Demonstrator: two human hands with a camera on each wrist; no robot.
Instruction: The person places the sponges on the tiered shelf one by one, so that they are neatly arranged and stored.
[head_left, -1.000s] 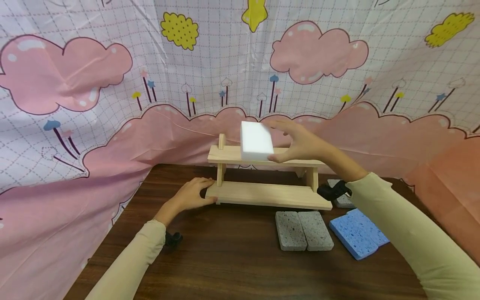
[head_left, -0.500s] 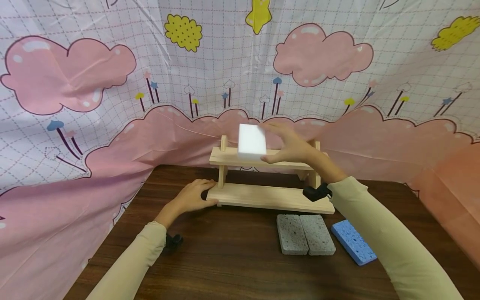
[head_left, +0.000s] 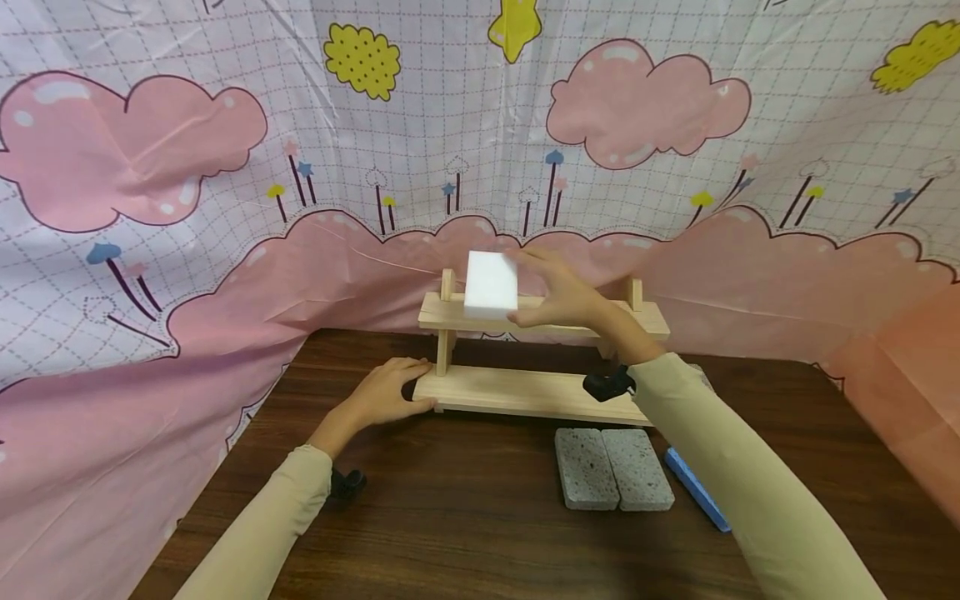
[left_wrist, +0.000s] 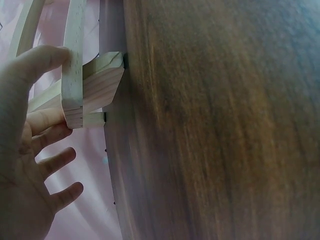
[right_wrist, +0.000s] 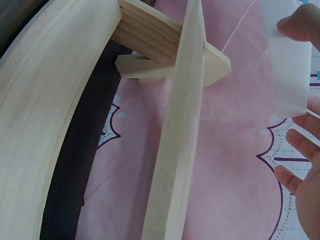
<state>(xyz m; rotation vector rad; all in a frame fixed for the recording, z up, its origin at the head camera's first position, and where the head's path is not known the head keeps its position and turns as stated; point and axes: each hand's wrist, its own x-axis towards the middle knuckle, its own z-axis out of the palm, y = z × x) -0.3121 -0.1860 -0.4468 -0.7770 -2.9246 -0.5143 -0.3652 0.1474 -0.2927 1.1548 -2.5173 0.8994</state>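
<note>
A two-tier wooden shelf (head_left: pixel 517 390) stands on the dark table. My left hand (head_left: pixel 386 390) holds the left end of its lower board; in the left wrist view the thumb (left_wrist: pixel 47 57) lies on one side of the board and the index finger is at its end. Above the left part of the upper board, my right hand (head_left: pixel 558 292) grips a white sponge block (head_left: pixel 491 285) by its right side. The right wrist view shows the white block (right_wrist: pixel 290 65) between thumb and fingers, apart from the upper board (right_wrist: pixel 175 130).
Two grey speckled sponges (head_left: pixel 615 469) lie side by side in front of the shelf. A blue sponge (head_left: pixel 697 492) is partly hidden by the right sleeve (head_left: pixel 720 458). A patterned pink and white cloth (head_left: pixel 360 275) hangs behind the table (head_left: pixel 450 517).
My right hand has carried the white sponge block left and slightly down over the upper board. The right sleeve now covers more of the blue sponges. My left hand stays on the shelf.
</note>
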